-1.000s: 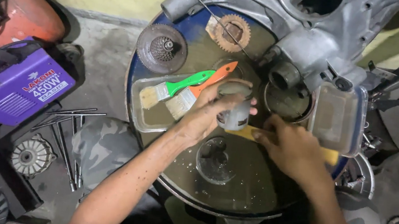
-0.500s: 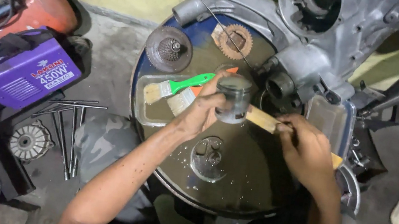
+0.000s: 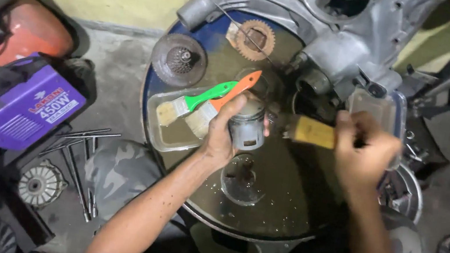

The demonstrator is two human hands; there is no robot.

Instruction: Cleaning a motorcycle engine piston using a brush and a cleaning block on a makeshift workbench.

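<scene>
Both forearms are bare, no sleeves, flecked with dark grime. The left hand (image 3: 223, 138) and right hand (image 3: 364, 155) wear no gloves. Camouflage trousers (image 3: 118, 173) cover the knees at 7 and 5 o'clock.

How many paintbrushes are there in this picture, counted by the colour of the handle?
Green handle, lying in the clear tray: 1
Orange handle, lying in the same tray: 1
Wooden brush, held in the right hand: 1
Total: 3

Repair workshop — engine casing (image 3: 331, 36), scattered tools (image 3: 77, 158).
</scene>
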